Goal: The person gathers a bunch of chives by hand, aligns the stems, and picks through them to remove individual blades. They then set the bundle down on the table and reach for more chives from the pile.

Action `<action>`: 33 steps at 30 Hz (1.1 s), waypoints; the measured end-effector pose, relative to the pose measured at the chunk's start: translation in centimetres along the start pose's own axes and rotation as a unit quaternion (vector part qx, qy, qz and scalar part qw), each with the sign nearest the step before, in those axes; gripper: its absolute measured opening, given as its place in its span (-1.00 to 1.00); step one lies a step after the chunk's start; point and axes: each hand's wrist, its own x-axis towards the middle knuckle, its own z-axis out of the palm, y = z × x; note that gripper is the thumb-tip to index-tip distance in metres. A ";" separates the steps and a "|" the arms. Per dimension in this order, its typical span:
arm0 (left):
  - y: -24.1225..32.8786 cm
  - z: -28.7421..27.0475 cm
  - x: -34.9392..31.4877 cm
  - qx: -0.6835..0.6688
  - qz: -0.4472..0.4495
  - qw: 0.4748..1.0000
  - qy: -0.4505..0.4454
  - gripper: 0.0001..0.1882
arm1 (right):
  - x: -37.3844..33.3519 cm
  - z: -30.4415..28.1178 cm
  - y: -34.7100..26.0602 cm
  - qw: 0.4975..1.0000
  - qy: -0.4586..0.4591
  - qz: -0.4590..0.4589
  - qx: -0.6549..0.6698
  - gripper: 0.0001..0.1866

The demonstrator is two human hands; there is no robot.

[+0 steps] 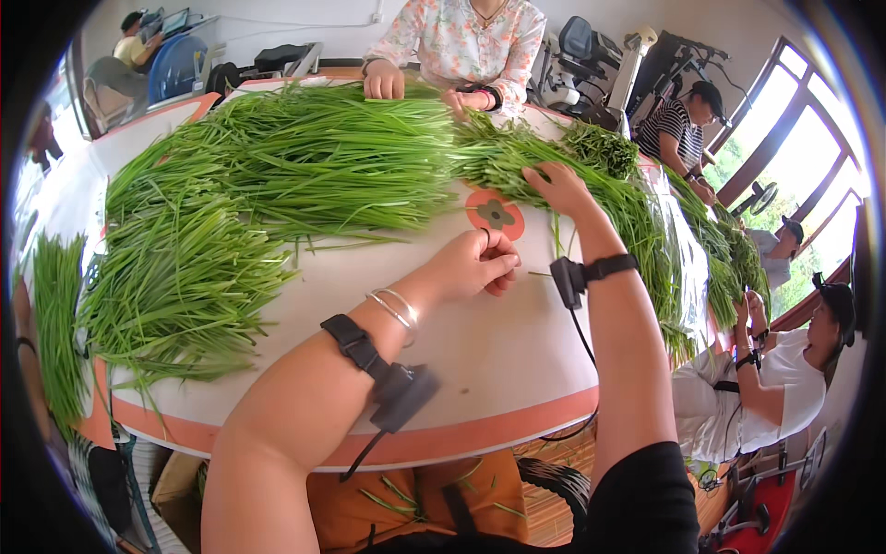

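A large heap of long green chive stalks (277, 175) covers the far half of a white round table with an orange rim (480, 351). My right hand (558, 187) reaches forward and rests its fingers on a bundle of the stalks (517, 166) at the table's right. My left hand (475, 263) hovers over the bare white tabletop near an orange flower print (496, 215), fingers curled together, pinching what looks like a thin green stalk tip. Both forearms carry black strapped sensors with cables, and the left wrist has silver bangles.
A person in a floral shirt (461, 42) sits opposite with both hands on the greens. Other people sit at right beside more greens (720, 249). A separate bunch of stalks (55, 323) lies at far left. Windows line the right wall.
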 end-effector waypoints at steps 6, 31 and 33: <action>0.2 -0.1 0.1 -0.015 -0.008 1.000 0.004 -0.84 | -6.7 -4.2 -1.4 0.964 -0.069 -0.101 0.235 -0.50; 0.4 -0.6 0.0 -0.018 -0.011 1.000 0.009 -0.85 | -2.0 -2.6 -1.8 0.984 -0.176 -0.034 -0.022 -0.24; 1.0 -0.3 -0.1 0.010 -0.005 1.000 0.029 -0.85 | -2.7 -1.5 -1.2 0.990 -0.134 -0.034 -0.007 -0.26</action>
